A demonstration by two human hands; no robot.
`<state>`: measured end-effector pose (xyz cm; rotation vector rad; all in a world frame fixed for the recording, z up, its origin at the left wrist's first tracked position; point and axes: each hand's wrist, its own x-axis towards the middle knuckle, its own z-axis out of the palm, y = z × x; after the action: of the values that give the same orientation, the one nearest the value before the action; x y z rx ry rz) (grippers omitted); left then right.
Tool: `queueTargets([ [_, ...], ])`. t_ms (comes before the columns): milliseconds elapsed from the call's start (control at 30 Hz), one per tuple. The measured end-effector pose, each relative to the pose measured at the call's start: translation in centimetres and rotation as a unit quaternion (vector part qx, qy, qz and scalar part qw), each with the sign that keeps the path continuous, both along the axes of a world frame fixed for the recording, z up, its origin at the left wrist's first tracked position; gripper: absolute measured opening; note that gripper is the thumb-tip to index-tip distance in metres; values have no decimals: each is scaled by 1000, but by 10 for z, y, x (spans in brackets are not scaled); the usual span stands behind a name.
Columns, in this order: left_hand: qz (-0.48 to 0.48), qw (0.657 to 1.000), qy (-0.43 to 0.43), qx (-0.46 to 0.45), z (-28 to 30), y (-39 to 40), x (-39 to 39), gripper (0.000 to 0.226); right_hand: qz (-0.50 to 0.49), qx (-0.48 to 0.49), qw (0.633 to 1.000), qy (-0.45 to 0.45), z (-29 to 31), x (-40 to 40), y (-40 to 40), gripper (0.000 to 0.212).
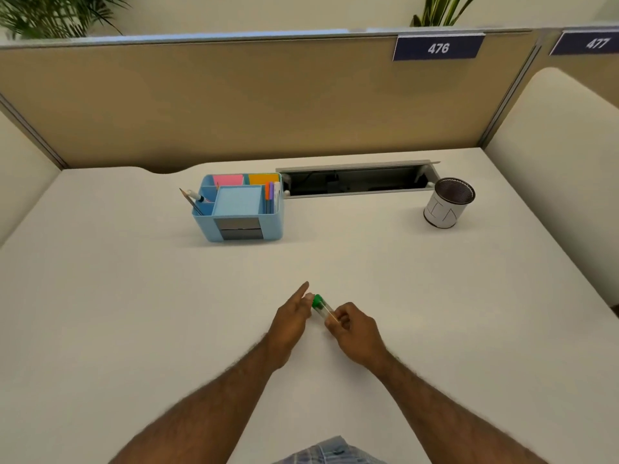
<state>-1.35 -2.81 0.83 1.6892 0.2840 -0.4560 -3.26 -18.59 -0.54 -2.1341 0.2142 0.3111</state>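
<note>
One green-capped clear tube (321,308) hovers just over the desk (134,296), front middle, between two hands. The right hand (355,329) pinches its clear end. The left hand (291,321) meets the cap, forefinger straight, grip unclear. One blue organiser (204,226) and one mesh cup (447,204) stand well back near the far edge, with broad desktop between them and the hands

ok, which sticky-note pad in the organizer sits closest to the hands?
The light blue pad, the big one in front; the pink pad and orange pad sit behind it.
</note>
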Motion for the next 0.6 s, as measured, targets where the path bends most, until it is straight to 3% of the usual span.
queueTargets([
  [133, 29, 996, 14, -88, 3, -5, 9, 40, -11, 103, 991, 86, 8, 5, 11, 25],
  [300, 86, 987, 36, -131, 4, -9, 12, 30, 11, 174, 980, 101, 12, 5, 15, 29],
  [600, 121, 975, 54, -178, -5, -8, 11, 21, 19, 136, 988, 73, 6, 4, 16, 17],
])
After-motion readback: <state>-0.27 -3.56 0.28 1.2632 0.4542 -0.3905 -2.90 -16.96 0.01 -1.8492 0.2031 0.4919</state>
